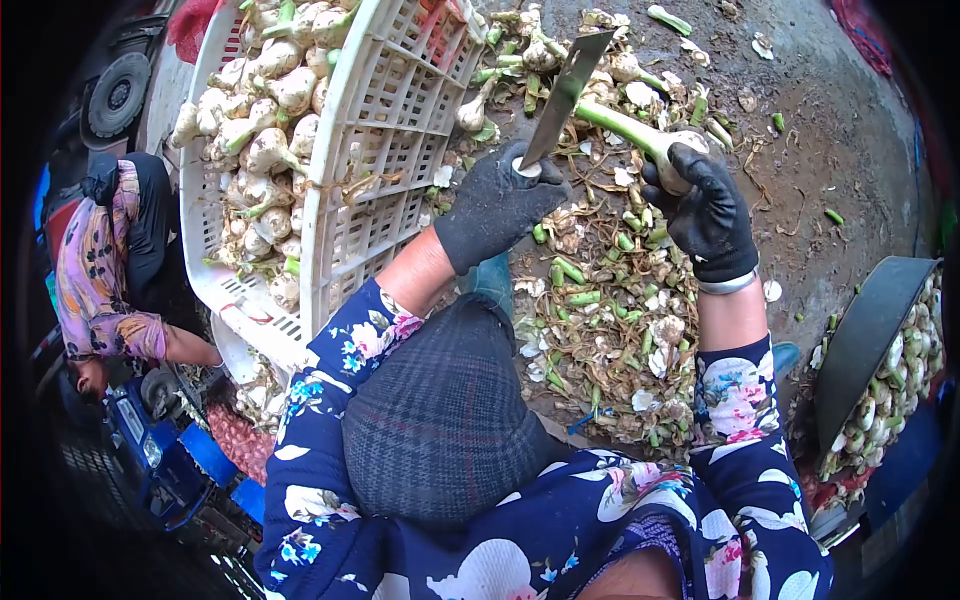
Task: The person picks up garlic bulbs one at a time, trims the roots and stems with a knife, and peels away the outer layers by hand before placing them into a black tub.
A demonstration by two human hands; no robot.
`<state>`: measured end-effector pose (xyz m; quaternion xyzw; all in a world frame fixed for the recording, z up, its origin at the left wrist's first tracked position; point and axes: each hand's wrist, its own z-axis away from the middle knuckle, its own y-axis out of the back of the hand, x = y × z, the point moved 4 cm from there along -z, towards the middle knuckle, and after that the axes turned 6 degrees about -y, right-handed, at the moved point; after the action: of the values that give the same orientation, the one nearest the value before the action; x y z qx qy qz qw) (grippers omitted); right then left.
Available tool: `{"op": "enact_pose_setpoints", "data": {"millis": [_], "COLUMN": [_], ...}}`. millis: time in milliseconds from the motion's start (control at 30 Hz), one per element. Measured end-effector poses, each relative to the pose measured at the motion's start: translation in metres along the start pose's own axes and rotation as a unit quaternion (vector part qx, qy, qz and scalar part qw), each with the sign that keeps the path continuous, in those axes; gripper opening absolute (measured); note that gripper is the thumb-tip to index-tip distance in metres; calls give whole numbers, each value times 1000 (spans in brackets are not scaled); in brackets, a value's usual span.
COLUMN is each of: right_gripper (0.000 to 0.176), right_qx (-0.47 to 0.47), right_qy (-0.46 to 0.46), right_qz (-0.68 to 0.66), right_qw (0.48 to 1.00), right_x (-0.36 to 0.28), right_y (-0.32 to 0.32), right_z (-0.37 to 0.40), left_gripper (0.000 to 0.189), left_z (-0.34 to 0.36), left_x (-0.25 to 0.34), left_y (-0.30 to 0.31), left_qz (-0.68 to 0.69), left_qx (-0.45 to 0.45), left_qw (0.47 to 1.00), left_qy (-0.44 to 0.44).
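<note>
My left hand (500, 208), in a black glove, is closed round the pale handle of a knife (570, 93). Its broad blade points up and away from me, close to the stem's cut end. In my right hand (714, 222), gloved too, is a garlic bulb (679, 165) with a thick green stem reaching left toward the blade. Below both hands, stem pieces and papery skins (600, 300) cover the ground. Left of my left hand stands a tilted white plastic crate (395, 125), with many garlic bulbs (270, 150) in it.
A dark tub (868, 325) at the right holds more garlic with stems. Whole bulbs (540, 52) lie beyond the knife. Another person (110, 270) bends over at the far left, near a blue vehicle (135, 430) and a reddish heap (238, 440).
</note>
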<state>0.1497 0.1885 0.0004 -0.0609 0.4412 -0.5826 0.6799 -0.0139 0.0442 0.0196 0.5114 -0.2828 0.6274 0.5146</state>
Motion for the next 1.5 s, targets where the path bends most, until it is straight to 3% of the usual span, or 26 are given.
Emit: {"op": "enact_pose_setpoints", "data": {"millis": [67,100,133,167,200,267,300,333,400,500,533,600,633,733,800,867,933,967,1067,1200,1233,1267,1333,1400,1467,1500], "right_gripper": [45,44,44,45,45,55,67,76,74,34,31,43,51,58,57,60,39,35,35,46,54,41,22,9,8,10], "right_qx": [-87,-71,-167,-167,-160,-112,-222,-338,-328,10,123,190,175,179,172,138,82,43,-79,-64,-95,-88,-137,-72,-106,-125], "right_qy": [-13,69,17,38,61,43,80,70,122,205,203,181,178,82,96,144,125,109,0,73,70,22,40,2,211,257], "right_qz": [-107,-33,-155,-135,-119,-59,-57,-51,40,179,289,544,638,807,795,643,270,208,172,221,200,124,208,121,384,362], "right_qw": [990,995,974,976,978,991,970,937,936,962,927,797,728,556,574,740,951,971,982,970,973,988,968,990,893,887], "right_x": [10,10,9,4,1,0,-3,-6,-27,-46,-45,-39,-36,-20,-29,-45,-48,-46,-29,-14,-10,-2,1,11,15,20], "right_y": [-23,-38,-52,-55,-55,-73,-102,-130,-138,-62,-29,10,0,-9,-8,4,14,12,6,-17,-18,-17,-20,-22,-9,-5], "right_z": [1,11,19,21,22,7,16,26,21,-53,-82,-135,-140,-167,-167,-162,-141,-122,-80,-33,-32,-29,-23,-17,-24,-28], "left_gripper": [23,23,22,24,24,29,34,36,34,29,29,29,31,31,30,37,37,36,32,24,21,19,17,19,22,23], "left_z": [-4,-7,-8,0,5,16,11,9,6,14,15,15,12,8,10,9,6,5,-3,-11,-12,-12,-11,-9,-5,-1], "left_x": [-1,-17,-31,-44,-51,-66,-75,-61,-56,-64,-66,-65,-42,-41,-41,-46,-49,-50,-36,0,9,18,20,22,26,32], "left_y": [1,2,3,6,4,5,11,12,16,20,21,23,26,32,31,34,33,32,25,17,13,7,2,3,4,3], "left_qz": [-1,-90,-180,-179,-181,41,-65,-233,-215,-40,-41,34,-81,-94,25,11,-20,-19,-49,-154,-244,-330,-355,-401,-433,-425], "left_qx": [14,-16,-51,-61,-66,39,-11,-46,-56,13,20,25,-1,-8,29,28,23,18,1,-27,-31,-34,-41,-14,-28,-12], "left_qw": [1000,996,982,978,978,993,993,971,967,990,989,993,991,988,990,993,994,995,995,988,965,925,912,885,874,868], "left_qy": [-25,-8,7,86,81,107,97,-4,127,136,139,107,109,120,134,117,107,101,91,4,-91,-185,-200,-238,-219,-258]}}
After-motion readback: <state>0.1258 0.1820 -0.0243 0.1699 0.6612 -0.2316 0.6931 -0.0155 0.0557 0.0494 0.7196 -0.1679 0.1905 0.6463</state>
